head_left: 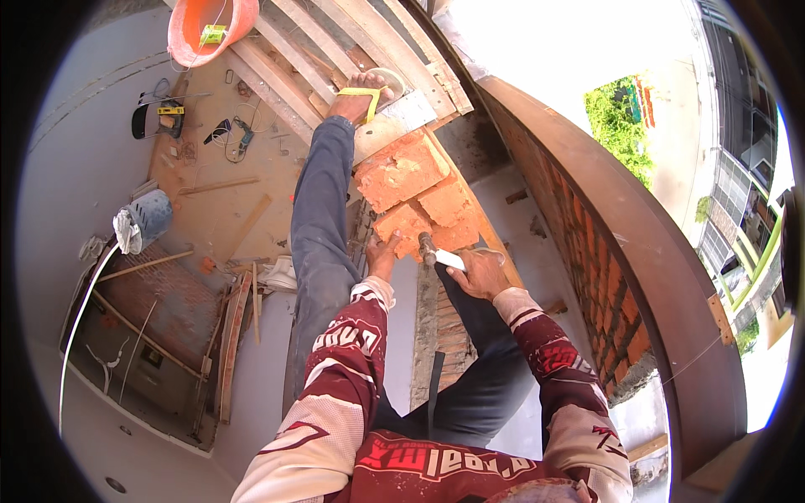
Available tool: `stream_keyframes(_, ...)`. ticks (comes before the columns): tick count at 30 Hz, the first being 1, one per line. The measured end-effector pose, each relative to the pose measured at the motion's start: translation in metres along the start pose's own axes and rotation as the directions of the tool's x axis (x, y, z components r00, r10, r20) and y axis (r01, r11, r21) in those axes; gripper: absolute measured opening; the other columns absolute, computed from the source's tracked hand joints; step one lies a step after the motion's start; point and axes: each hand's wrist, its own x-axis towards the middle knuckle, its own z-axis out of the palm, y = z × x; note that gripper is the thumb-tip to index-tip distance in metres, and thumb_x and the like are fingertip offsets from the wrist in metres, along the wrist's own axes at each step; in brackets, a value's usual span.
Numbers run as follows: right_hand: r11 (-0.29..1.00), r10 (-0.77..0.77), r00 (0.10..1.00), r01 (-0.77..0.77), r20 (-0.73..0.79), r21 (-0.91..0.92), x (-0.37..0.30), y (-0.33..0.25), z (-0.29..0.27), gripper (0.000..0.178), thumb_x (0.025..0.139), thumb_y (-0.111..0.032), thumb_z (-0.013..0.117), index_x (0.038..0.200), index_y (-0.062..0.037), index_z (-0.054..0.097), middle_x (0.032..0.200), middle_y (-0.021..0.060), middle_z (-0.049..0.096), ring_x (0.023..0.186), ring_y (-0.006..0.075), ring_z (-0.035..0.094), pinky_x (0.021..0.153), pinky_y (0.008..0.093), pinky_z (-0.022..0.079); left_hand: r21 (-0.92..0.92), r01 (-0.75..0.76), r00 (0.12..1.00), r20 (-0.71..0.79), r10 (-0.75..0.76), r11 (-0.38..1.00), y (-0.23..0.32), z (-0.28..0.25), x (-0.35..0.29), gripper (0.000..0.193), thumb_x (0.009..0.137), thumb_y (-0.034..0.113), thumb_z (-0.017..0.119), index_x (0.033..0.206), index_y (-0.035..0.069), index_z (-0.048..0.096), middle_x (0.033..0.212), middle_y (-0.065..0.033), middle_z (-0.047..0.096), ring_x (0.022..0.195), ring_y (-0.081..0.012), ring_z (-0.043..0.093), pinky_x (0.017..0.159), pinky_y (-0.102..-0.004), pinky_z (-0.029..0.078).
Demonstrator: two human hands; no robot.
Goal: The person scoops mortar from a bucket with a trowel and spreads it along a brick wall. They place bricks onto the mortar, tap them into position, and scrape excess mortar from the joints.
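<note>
My right hand (484, 274) is closed round the white handle of a hammer (450, 259). The dark hammer head (427, 245) rests at or just over the near edge of the orange bricks. My left hand (383, 256) grips the near left edge of an orange brick (404, 225), fingers against its side. Beyond it lie a bigger orange brick slab (401, 173) and another brick piece (445, 201), their tops rough and dusty. All sit on a narrow ledge, edged on the right by a wooden board (484, 220).
My sandalled foot (366, 94) stands on wooden slats (312, 38), past a pale board (392, 127). An orange bucket (211, 33) is at upper left. Far below on the floor lies a drill (243, 138). A brown beam (620, 218) curves along the right, above brickwork (579, 251).
</note>
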Motion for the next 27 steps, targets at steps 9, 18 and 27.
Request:
stream_keyframes(9,0.851,0.468,0.824,-0.324,-0.319,0.412,-0.010,-0.021,0.002,0.039,0.099,-0.038,0.061,0.105,0.0001,0.059,0.085,0.0263,0.069,0.085,0.0453,0.067,0.079,0.0500,0.046,-0.125,-0.030,0.996,0.074,0.040,0.992,0.026,0.022,-0.043,0.055,0.086,0.023,0.083,0.131,0.003,0.058,0.117,-0.0106,0.069,0.104,-0.0209,0.065,0.090,-0.0343,0.051)
stream_keyframes(18,0.882,0.420,0.784,-0.233,-0.457,0.410,-0.036,-0.107,-0.060,0.036,0.099,-0.031,0.058,0.117,-0.0008,0.059,0.095,0.0299,0.069,0.092,0.0495,0.066,0.082,0.0523,0.049,-0.125,0.017,0.996,-0.087,-0.028,0.992,0.025,0.034,-0.111,0.061,0.086,0.017,0.081,0.138,0.006,0.051,0.124,-0.0134,0.065,0.106,-0.0246,0.067,0.087,-0.0391,0.057)
stream_keyframes(27,0.970,-0.210,0.686,0.236,-0.696,-0.060,-0.164,-0.310,-0.220,0.038,0.087,-0.024,0.072,0.115,0.0001,0.064,0.089,0.0153,0.067,0.073,0.0328,0.068,0.063,0.0405,0.053,-0.010,-0.041,0.953,0.300,0.042,0.999,0.148,0.001,-0.245,0.035,0.097,0.021,0.068,0.128,0.012,0.057,0.121,-0.0027,0.064,0.098,-0.0180,0.065,0.076,-0.0355,0.053)
